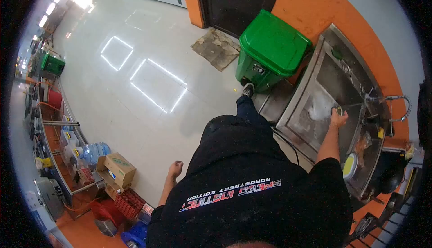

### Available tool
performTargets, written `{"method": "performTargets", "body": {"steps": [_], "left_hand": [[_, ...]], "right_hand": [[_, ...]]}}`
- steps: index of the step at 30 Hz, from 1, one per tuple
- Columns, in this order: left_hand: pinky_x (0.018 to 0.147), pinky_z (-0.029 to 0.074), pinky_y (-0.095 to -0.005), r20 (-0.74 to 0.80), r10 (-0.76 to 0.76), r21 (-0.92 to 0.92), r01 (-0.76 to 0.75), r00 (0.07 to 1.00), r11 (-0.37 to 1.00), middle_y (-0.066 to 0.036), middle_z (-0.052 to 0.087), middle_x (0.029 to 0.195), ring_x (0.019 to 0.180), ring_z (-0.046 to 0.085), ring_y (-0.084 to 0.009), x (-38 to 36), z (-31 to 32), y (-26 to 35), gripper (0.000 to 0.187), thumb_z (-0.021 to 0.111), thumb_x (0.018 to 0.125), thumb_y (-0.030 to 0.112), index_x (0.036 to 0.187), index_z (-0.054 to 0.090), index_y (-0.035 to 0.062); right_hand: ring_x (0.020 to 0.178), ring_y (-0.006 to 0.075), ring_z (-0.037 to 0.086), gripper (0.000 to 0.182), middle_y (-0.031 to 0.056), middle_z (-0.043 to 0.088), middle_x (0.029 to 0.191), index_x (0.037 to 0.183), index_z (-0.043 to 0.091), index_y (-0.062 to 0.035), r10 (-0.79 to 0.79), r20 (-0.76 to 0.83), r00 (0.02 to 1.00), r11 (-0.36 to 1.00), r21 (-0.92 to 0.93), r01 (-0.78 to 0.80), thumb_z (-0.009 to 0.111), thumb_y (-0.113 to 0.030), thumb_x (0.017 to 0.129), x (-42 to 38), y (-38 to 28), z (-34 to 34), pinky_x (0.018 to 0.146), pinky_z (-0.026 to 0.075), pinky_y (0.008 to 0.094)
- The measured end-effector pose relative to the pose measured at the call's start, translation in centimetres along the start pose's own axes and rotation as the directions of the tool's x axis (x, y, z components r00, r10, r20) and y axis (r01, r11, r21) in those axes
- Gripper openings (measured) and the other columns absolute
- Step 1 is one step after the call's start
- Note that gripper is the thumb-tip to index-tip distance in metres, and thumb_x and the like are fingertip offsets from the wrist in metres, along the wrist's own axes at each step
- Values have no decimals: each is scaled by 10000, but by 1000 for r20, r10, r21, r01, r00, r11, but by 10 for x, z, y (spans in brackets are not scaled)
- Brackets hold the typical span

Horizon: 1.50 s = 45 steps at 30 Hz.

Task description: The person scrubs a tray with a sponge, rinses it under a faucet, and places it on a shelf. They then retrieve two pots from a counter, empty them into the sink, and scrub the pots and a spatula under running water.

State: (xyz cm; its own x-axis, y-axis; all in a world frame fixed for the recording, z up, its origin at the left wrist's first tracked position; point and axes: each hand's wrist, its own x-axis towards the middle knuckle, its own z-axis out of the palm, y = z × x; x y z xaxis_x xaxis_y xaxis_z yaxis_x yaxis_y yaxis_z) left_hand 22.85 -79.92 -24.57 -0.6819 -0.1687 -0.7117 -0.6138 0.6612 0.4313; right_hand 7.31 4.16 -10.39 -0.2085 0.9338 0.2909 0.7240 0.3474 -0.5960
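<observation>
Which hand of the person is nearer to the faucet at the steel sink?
The right hand. It reaches into the sink, just beside the faucet, holding a small object. The left hand hangs over the floor, on the far side of the body.

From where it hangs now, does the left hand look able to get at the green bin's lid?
Probably not: the left hand hangs at the person's side, and the green bin stands beyond the torso and leg, by the sink.

Small round metal object (338, 110) at the fingers, over the steel sink (333, 75).
</observation>
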Motion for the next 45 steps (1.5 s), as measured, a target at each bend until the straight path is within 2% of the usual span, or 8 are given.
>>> {"method": "performTargets", "body": {"steps": [13, 16, 19, 21, 25, 33, 37, 45], "left_hand": [[717, 520, -347, -18, 25, -41, -26, 1000, 999, -159, 694, 884, 801, 662, -232, 17, -9, -3, 353, 578, 901, 305, 1080, 637, 6], [655, 513, -314, -22, 10, -216, -15, 1000, 976, -130, 685, 871, 741, 641, -177, 29, -20, 8, 346, 585, 904, 289, 1090, 624, -1], [631, 508, -302, -48, 11, -284, -24, 999, 959, -120, 677, 882, 717, 631, -165, 41, -22, 8, 349, 585, 906, 283, 1090, 615, -12], [630, 508, -303, -63, 20, -281, -37, 998, 959, -120, 674, 892, 713, 631, -171, 40, -25, 7, 354, 585, 907, 284, 1089, 611, -19], [634, 511, -313, -24, 24, -153, -27, 999, 988, -109, 677, 841, 697, 633, -168, 57, -7, -26, 353, 585, 899, 290, 1079, 620, -11], [667, 527, -327, -1, -67, -166, 66, 998, 984, -127, 692, 885, 740, 657, -199, 66, 14, -41, 403, 604, 876, 323, 1084, 623, -22], [672, 532, -331, -10, -122, -269, 115, 993, 956, -135, 676, 892, 763, 654, -185, 45, 12, -34, 411, 584, 905, 329, 1088, 599, -39], [692, 514, -327, -8, -216, -78, 214, 976, 974, -118, 682, 885, 768, 658, -185, -15, 23, -37, 338, 567, 930, 325, 1043, 631, 12]], "right_hand": [[1150, 374, 520, 914, 246, 476, 1303, 1349, 380, -3, -40, -132, 990, 980, 190, 65, 839, -347, 637, 6, -17, 4, 976, 429, 470], [1165, 371, 511, 922, 239, 469, 1303, 1348, 378, 3, 253, -130, 959, 941, 264, -212, 848, -351, 639, 9, -28, 17, 974, 428, 471], [1008, 296, 580, 866, 165, 550, 1198, 1310, 415, -18, 497, -98, 862, 741, 565, -363, 857, -341, 639, 11, -41, 25, 826, 492, 413], [762, 181, 573, 721, 75, 611, 1023, 1195, 517, -46, 444, 251, 860, 528, 703, -478, 871, -317, 629, 2, -61, 10, 606, 460, 305], [599, 108, 480, 522, 15, 610, 880, 1046, 597, -78, 466, 207, 860, 466, 769, -438, 869, -285, 651, -6, -111, 28, 494, 354, 242], [1061, 298, 556, 801, 188, 567, 1138, 1220, 457, 18, -339, 261, 904, 776, 621, 111, 846, -387, 649, -41, -241, 117, 899, 449, 394], [1051, 340, 576, 816, 213, 577, 1146, 1222, 444, -24, -327, 465, 823, 902, 414, 125, 837, -430, 632, -81, -311, 128, 898, 454, 415], [1075, 374, 582, 690, 217, 595, 1163, 1234, 474, -77, -567, 289, 771, 790, 455, 410, 799, -384, 709, -66, -308, 287, 907, 467, 446]]}}
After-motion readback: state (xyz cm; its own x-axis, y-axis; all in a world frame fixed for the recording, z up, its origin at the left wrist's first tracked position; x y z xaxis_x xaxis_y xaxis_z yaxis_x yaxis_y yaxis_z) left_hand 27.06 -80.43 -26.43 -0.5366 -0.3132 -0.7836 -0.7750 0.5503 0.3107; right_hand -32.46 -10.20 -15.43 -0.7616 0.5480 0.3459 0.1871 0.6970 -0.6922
